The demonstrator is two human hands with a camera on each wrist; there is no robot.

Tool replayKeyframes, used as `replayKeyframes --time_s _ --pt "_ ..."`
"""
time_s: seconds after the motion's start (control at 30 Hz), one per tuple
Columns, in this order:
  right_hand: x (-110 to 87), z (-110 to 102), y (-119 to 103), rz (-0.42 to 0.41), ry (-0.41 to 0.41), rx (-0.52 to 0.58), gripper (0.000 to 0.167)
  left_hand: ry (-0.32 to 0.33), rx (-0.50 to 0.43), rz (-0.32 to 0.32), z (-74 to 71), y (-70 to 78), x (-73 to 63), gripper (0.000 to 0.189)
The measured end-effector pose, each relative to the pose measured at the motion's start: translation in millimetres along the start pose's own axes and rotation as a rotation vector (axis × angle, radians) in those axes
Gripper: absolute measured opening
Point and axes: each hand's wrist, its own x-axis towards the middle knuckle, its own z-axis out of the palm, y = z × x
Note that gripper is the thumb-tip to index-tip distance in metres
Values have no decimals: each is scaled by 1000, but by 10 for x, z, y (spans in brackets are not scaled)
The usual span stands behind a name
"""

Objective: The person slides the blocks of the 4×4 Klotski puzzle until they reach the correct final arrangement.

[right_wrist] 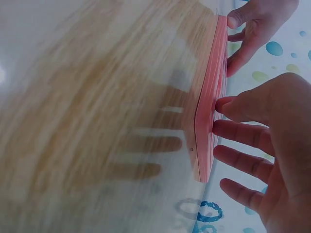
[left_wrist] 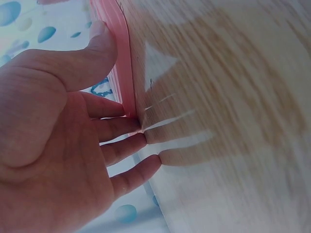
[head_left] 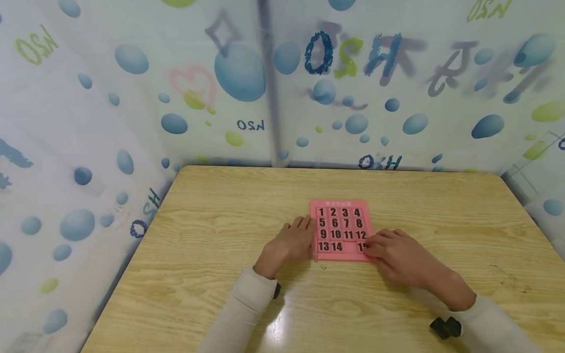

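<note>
A pink number sliding puzzle (head_left: 343,256) lies flat on the wooden table. Its black-numbered tiles run in order from 1, with a gap between the 14 tile (head_left: 337,246) and the 15 tile (head_left: 362,246). My left hand (head_left: 296,239) rests along the puzzle's left edge, thumb against its side and the fingers fairly straight, tips down at the tabletop. From the right, my right hand (head_left: 399,257) touches the 15 tile with its fingertips, partly covering that tile. In the right wrist view its fingers (right_wrist: 243,160) are extended over the pink frame (right_wrist: 206,131).
The wooden table (head_left: 198,255) reaches back to a wall covering (head_left: 282,88) patterned with blue and green drops and lettering. Both forearms wear pale sleeves, with a dark device (head_left: 446,327) at the right wrist. Faint marks show on the table at right.
</note>
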Motion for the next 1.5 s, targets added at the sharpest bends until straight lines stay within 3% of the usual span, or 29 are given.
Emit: replayKeyframes --time_s 0.4,1.23,1.5 --pt "46 28 -50 -8 -44 -23 21 4 -18 -7 -6 -2 0 89" --pt "169 81 -187 -5 -22 -10 20 -9 -12 8 -20 -5 33 88" --pt "185 111 -231 -4 -12 0 23 10 -15 33 22 -89 36 87"
